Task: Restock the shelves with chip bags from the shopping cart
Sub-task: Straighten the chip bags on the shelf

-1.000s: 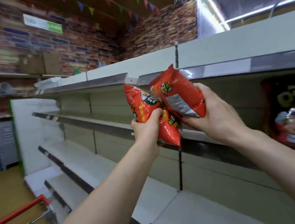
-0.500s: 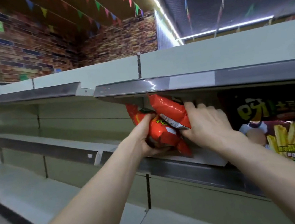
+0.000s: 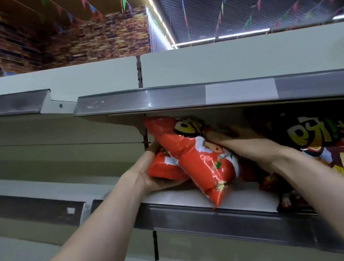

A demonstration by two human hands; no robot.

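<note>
Hands are working under the upper shelf [image 3: 162, 97]. Our left hand [image 3: 148, 173] is cupping the rear red bag [image 3: 164, 170] from beneath, fingers curled round its lower edge. Our right hand [image 3: 244, 143] is gripping the upper part of the front red bag [image 3: 203, 167], thumb on its face, fingers lost in shadow. Both bags are leaning tilted over the shelf [image 3: 175, 197], the front one's lower corner reaching the near lip, just left of the dark bags [image 3: 310, 135]. We are judging the placing nearly done. To finish well, we should be pushing both bags farther in and standing them upright against each other. Only then should we be letting go, so nothing is sliding off the near edge.
</note>
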